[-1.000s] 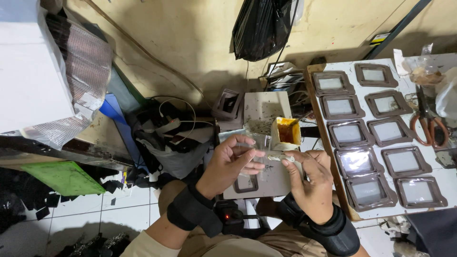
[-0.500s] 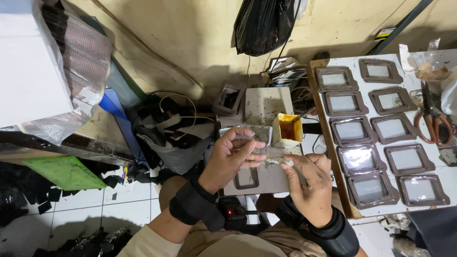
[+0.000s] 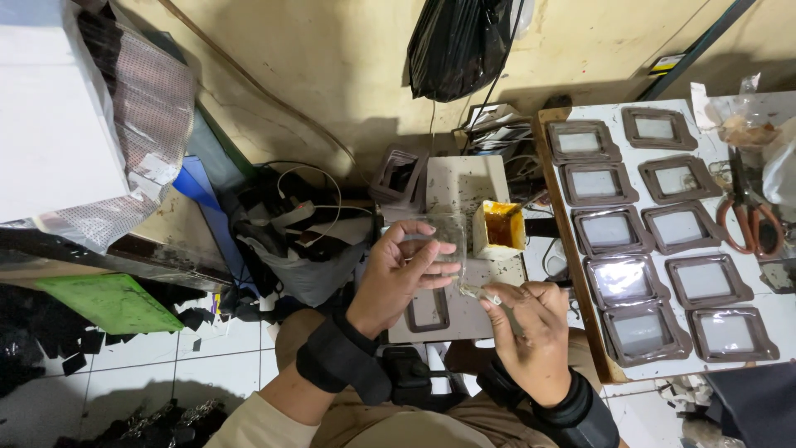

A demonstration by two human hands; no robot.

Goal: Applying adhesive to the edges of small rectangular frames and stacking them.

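My right hand (image 3: pixel 531 336) pinches a thin brush (image 3: pixel 481 292) just below the clear film (image 3: pixel 444 236) that my left hand (image 3: pixel 398 274) grips by its edges; best to stroke lightly, keeping the film flat. Beyond the film sits the glue pot (image 3: pixel 500 228); right of it, the board's edge (image 3: pixel 572 274) and rows of brown frames (image 3: pixel 659 249) crowd my elbow room.

A small, cluttered workshop is shown: rows of brown window frames (image 3: pixel 655 241) are laid out on a white board (image 3: pixel 730 108), with scissors (image 3: pixel 750 220), a glue tub (image 3: pixel 499 230) and offcuts (image 3: pixel 50 348) scattered over floor tiles.
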